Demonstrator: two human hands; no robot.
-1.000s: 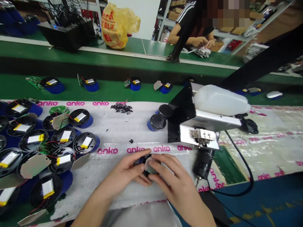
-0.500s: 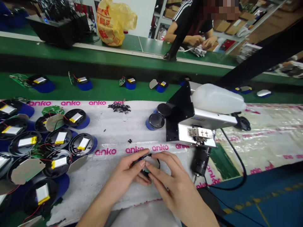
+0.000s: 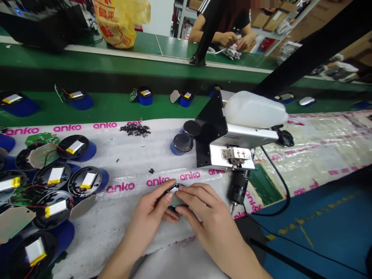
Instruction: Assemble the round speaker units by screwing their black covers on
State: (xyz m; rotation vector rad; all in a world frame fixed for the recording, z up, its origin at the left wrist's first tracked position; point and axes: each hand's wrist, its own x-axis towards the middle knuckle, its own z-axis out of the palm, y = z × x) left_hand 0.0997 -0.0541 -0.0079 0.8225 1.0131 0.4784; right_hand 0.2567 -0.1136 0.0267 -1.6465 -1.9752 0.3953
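My left hand point(image 3: 149, 211) grips the left side of a round black housing point(image 3: 176, 200), thumb on its near face and fingers round its rim. A pale grey-green board shows inside the rim. On the right, my right hand point(image 3: 210, 209) presses its fingertips on the board and the housing's edge. The fingers cover much of the housing, so its blue side, if any, is hidden. Left of my hands stand several blue housings point(image 3: 100, 180) with black tops, white battery packs point(image 3: 88, 179) and wired circuit boards point(image 3: 43, 156).
To the right stands a silver and black machine point(image 3: 244, 137) with a white plastic bottle point(image 3: 252, 109) on top and a black electric screwdriver point(image 3: 238, 188) beside it. Small black parts point(image 3: 135, 129) lie heaped beyond my hands. Two closed blue housings point(image 3: 183, 143) stand near the machine. Across the bench a person works.
The camera view has shifted, so the bench things sit further left and slightly higher. My right fingers have moved over the board, covering more of the housing. Both hands keep hold of it.
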